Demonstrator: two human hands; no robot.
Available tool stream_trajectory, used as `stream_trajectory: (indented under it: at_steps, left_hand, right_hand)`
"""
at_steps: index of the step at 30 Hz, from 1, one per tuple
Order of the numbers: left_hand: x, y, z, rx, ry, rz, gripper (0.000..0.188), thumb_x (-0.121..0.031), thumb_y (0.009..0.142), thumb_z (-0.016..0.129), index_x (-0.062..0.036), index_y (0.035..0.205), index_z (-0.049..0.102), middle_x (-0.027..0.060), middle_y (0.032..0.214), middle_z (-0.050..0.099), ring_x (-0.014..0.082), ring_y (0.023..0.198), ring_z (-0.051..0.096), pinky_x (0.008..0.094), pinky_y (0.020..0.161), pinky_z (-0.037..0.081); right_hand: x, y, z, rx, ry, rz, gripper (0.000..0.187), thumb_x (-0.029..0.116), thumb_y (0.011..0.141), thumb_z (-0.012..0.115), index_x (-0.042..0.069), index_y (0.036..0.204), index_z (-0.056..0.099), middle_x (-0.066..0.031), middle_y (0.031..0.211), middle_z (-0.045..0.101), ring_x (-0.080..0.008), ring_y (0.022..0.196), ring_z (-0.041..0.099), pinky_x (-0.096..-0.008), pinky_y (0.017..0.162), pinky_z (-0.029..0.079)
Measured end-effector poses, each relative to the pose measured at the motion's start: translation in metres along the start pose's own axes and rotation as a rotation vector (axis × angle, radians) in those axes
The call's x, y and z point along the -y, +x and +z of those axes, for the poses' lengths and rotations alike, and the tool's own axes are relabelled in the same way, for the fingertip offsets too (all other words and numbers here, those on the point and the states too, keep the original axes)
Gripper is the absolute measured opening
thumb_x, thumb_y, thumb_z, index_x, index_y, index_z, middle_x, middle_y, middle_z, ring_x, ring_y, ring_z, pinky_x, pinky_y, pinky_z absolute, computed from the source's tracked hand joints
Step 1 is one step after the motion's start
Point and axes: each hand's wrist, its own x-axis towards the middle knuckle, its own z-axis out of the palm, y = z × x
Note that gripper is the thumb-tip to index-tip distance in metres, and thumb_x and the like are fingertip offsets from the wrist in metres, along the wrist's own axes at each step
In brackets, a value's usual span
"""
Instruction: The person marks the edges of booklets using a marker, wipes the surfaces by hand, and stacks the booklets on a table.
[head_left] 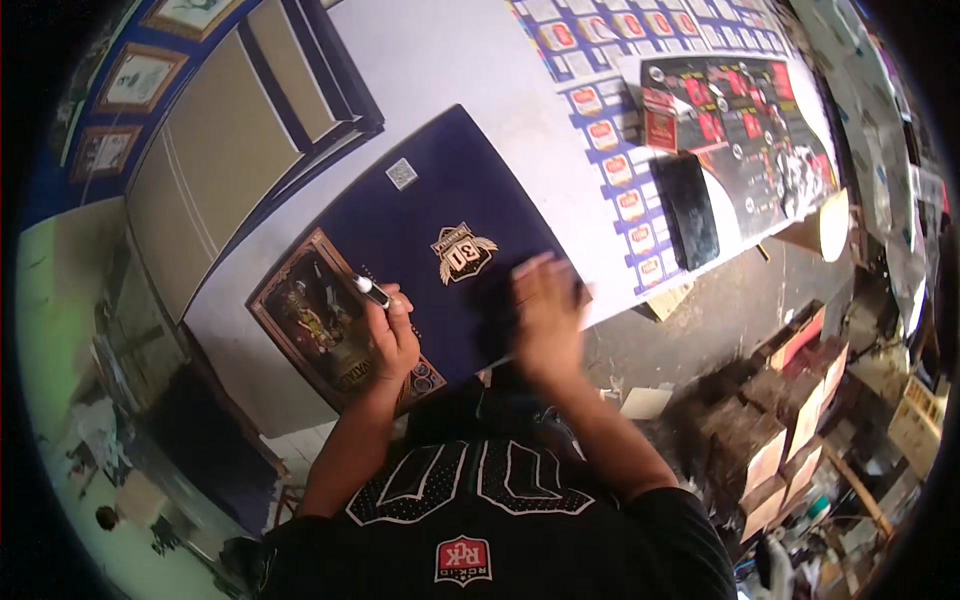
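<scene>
A large dark blue printed board lies at a slant on the white tabletop. It bears a shield emblem, a small square code and a framed picture panel on its left side. My left hand is closed around a slim white and black pen-like tool, held over the edge of the picture panel; its exact kind is unclear. Over the board's right edge, my right hand is stretched out, palm down, with nothing visible in it. Motion blurs its fingers somewhat.
Large tan panels with dark blue edges stand at the left. On the table's right side are printed sheets, a small red box and a black phone. Worn cardboard boxes and clutter fill the lower right floor.
</scene>
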Motion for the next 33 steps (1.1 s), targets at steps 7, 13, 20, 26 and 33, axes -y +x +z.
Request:
stream_trajectory:
  at_steps: [7, 13, 20, 26, 33]
  left_hand:
    - [0.002, 0.004, 0.005, 0.011, 0.152, 0.073, 0.023, -0.017, 0.104, 0.045, 0.0026, 0.111, 0.055, 0.0069, 0.075, 0.059, 0.0178, 0.069, 0.061, 0.0315, 0.060, 0.049]
    - [-0.001, 0.004, 0.003, 0.026, 0.195, 0.133, 0.021, -0.017, 0.103, 0.047, 0.0005, 0.109, 0.057, 0.0076, 0.074, 0.060, 0.0215, 0.064, 0.062, 0.0328, 0.058, 0.050]
    - [-0.003, 0.008, 0.004, 0.035, 0.247, 0.088, 0.022, -0.020, 0.103, 0.047, -0.0023, 0.110, 0.058, 0.0070, 0.076, 0.063, 0.0215, 0.066, 0.065, 0.0337, 0.058, 0.051]
    - [-0.010, 0.006, 0.003, 0.049, 0.280, 0.039, 0.022, -0.021, 0.103, 0.049, -0.0018, 0.109, 0.058, 0.0090, 0.079, 0.065, 0.0234, 0.068, 0.067, 0.0351, 0.059, 0.053]
    - [0.001, 0.008, 0.002, 0.030, 0.307, 0.082, 0.022, -0.020, 0.102, 0.050, 0.0000, 0.106, 0.059, 0.0145, 0.085, 0.066, 0.0308, 0.070, 0.067, 0.0384, 0.060, 0.053]
  right_hand:
    - [0.001, -0.048, 0.032, -0.123, -0.059, 0.402, 0.073, 0.026, 0.088, 0.059, 0.012, 0.154, 0.030, -0.0125, 0.162, 0.023, -0.0350, 0.150, 0.018, -0.0649, 0.116, 0.008]
    - [-0.030, -0.040, 0.023, -0.365, 0.031, 0.601, 0.082, 0.023, 0.082, 0.067, 0.013, 0.154, 0.029, -0.0139, 0.162, 0.022, -0.0362, 0.151, 0.013, -0.0666, 0.115, 0.007]
    - [-0.061, -0.004, -0.014, -0.659, 0.004, 0.522, 0.064, 0.000, 0.077, 0.060, 0.010, 0.139, 0.051, -0.0177, 0.153, 0.039, -0.0380, 0.145, 0.029, -0.0569, 0.117, 0.020]
    - [-0.080, -0.011, -0.038, -0.901, 0.449, 0.302, 0.046, -0.015, 0.077, 0.056, 0.001, 0.120, 0.062, -0.0203, 0.119, 0.064, -0.0357, 0.108, 0.065, -0.0377, 0.097, 0.050]
    - [0.011, -0.067, 0.040, -0.370, 0.007, 0.292, 0.054, 0.024, 0.093, 0.059, 0.006, 0.143, 0.046, -0.0133, 0.155, 0.038, -0.0355, 0.146, 0.029, -0.0544, 0.117, 0.023]
